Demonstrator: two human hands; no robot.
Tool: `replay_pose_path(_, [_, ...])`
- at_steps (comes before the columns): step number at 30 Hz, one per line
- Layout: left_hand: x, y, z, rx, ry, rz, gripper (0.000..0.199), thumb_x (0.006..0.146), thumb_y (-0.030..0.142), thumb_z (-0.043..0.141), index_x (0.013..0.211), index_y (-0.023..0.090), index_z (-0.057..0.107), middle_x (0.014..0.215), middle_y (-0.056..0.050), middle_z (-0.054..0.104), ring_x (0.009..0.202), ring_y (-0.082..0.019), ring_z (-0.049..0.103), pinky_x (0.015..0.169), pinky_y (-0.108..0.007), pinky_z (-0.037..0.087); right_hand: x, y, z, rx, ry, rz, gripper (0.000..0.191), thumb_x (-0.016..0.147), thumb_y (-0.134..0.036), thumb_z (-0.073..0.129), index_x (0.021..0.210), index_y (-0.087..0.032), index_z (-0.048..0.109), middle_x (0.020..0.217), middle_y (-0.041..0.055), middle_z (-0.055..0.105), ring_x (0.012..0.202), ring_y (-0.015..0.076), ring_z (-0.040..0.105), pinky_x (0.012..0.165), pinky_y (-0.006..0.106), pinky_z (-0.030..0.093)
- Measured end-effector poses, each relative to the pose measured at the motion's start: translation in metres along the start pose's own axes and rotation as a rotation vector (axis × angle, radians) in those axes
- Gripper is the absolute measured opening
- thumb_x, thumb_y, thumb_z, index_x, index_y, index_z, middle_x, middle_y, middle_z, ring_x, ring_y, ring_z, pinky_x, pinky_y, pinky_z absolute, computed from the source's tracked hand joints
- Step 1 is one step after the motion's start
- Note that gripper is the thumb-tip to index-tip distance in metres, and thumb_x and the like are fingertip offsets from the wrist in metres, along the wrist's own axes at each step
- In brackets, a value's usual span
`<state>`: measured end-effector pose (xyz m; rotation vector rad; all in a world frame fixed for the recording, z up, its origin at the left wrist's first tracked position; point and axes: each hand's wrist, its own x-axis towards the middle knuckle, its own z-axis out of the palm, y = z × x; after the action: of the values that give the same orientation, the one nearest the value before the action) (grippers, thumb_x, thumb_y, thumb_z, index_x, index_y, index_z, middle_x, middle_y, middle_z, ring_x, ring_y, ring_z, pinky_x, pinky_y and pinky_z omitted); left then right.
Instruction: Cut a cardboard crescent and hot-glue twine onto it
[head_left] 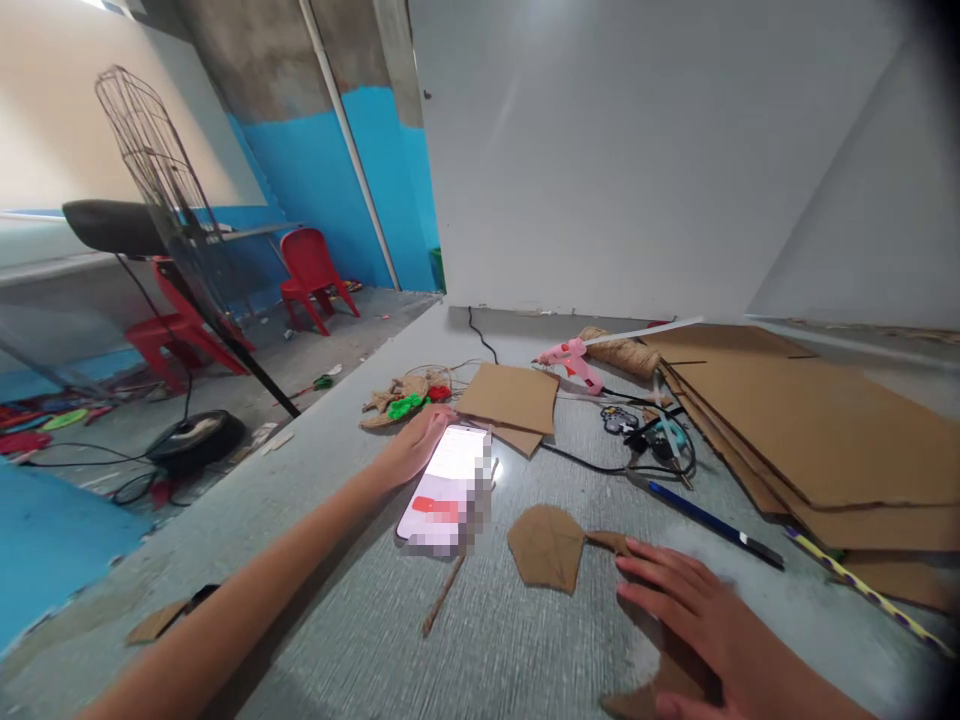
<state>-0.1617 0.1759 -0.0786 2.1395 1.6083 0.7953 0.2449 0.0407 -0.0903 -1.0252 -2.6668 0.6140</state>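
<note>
My left hand (pixel 429 442) lies at the upper left edge of a lit phone (pixel 445 490), beside a square cardboard piece (pixel 511 398); its fingertips are partly hidden, so what they grip is unclear. My right hand (pixel 686 605) rests with fingers stretched out over a curved cardboard piece (pixel 667 668) at the lower right. Just left of those fingers lies a cardboard pentagon (pixel 546 547) with lines drawn on it. A thin brown strip (pixel 444 596) is on the tabletop below the phone.
A pink glue gun (pixel 571 362), twine roll (pixel 619 352), cables and a blue pen (pixel 705 515) lie further back. Cardboard sheets (pixel 810 420) are stacked right, near a yellow striped strip (pixel 862 588). Red and green decorations (pixel 406 404) sit behind my left hand.
</note>
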Motion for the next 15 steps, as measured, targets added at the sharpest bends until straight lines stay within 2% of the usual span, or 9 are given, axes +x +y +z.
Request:
replay_pose_path(5, [-0.018,-0.004,0.005,-0.007,-0.012,-0.011,0.049,0.096,0.046,0.022,0.116,0.015,0.055,0.122,-0.016,0.060,0.119,-0.026,0.054,0.104,-0.043,0.040,0.000,0.007,0.004,-0.044,-0.018,-0.030,0.078,0.080,-0.055,0.065,0.148,-0.038,0.032,0.150,0.0037,0.041,0.135,0.0401,0.039,0.104,0.064,0.040])
replay_pose_path(9, [-0.044,-0.003,0.003,-0.055,-0.047,-0.024,0.051,0.097,0.045,0.023,0.133,0.015,0.044,0.133,-0.015,0.055,0.126,-0.026,0.049,0.107,-0.046,0.037,0.000,0.008,0.006,-0.099,-0.019,-0.058,0.079,0.081,-0.055,0.064,0.150,-0.039,0.028,0.151,0.0036,0.040,0.134,0.0408,0.040,0.101,0.065,0.043])
replay_pose_path(11, [-0.056,-0.003,0.000,-0.060,-0.028,-0.003,0.050,0.098,0.043,0.023,0.137,0.017,0.040,0.138,-0.014,0.052,0.128,-0.026,0.048,0.107,-0.046,0.038,-0.001,0.010,0.008,-0.116,-0.004,-0.062,0.081,0.080,-0.055,0.064,0.150,-0.039,0.026,0.151,0.0043,0.040,0.133,0.0416,0.042,0.098,0.065,0.045])
replay_pose_path(15, [-0.071,-0.001,-0.006,0.066,0.071,0.139,0.043,0.099,0.039,0.025,0.120,0.024,0.059,0.137,-0.009,0.052,0.126,-0.026,0.045,0.107,-0.046,0.035,-0.007,0.023,0.018,-0.123,-0.001,-0.085,0.086,0.077,-0.057,0.066,0.151,-0.040,0.025,0.150,0.0040,0.042,0.130,0.0415,0.045,0.097,0.063,0.047])
